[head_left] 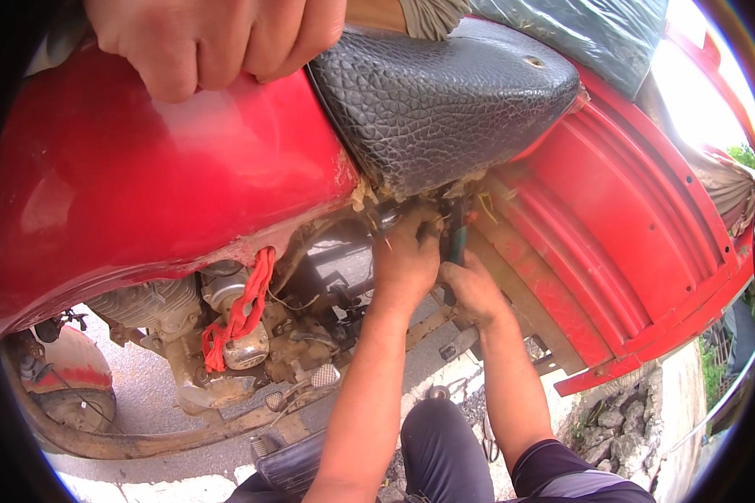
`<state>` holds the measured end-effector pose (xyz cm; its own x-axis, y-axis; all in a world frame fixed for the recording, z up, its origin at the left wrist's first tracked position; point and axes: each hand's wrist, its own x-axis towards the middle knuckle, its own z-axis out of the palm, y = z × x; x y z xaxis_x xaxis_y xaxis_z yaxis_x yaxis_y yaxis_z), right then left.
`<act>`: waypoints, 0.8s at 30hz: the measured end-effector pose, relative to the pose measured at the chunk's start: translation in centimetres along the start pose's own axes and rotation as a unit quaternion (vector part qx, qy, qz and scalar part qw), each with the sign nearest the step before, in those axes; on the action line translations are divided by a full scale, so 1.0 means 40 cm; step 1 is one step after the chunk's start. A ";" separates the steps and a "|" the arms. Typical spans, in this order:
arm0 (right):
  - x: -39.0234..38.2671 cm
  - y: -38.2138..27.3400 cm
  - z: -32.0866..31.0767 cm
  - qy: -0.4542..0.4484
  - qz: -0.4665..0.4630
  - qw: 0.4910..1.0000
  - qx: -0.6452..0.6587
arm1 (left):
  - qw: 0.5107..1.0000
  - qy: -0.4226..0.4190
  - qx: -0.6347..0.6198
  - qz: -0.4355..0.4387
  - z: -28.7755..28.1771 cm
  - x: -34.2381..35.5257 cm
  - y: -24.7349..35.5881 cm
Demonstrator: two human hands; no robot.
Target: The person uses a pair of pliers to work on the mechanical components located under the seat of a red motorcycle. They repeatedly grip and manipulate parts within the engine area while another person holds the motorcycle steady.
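Black seat (pixel 453 101) beside red tank (pixel 176 176), over left hand (pixel 405 258), hold unclear, and right hand (pixel 478 292) closed round green-handled tool (pixel 457 241)

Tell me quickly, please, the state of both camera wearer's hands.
Left hand: fingers bent below the black seat; whether it holds anything cannot be told.
Right hand: closed on a green-handled tool.
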<state>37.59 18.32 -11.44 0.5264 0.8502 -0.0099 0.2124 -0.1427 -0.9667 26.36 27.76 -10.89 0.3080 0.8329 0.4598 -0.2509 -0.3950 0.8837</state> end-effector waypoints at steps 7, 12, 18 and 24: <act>-0.001 0.004 -0.011 -0.024 0.016 0.999 0.032 | 1.000 -0.021 0.013 0.001 -0.014 0.004 -0.002; 0.020 0.034 -0.039 -0.051 0.044 0.995 0.070 | 0.999 -0.037 0.013 0.005 -0.020 0.006 0.001; 0.022 0.034 -0.038 -0.046 0.055 0.995 0.075 | 0.999 -0.015 -0.003 0.028 -0.004 0.007 -0.009; 0.024 0.039 -0.045 -0.055 0.041 0.995 0.077 | 0.999 -0.007 0.022 0.041 0.004 0.007 -0.002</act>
<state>39.90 17.99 -12.49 0.4410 0.8907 -0.1101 0.0396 -0.1419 -0.9891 26.62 27.96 -10.80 0.3012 0.7916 0.5317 -0.2358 -0.4784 0.8459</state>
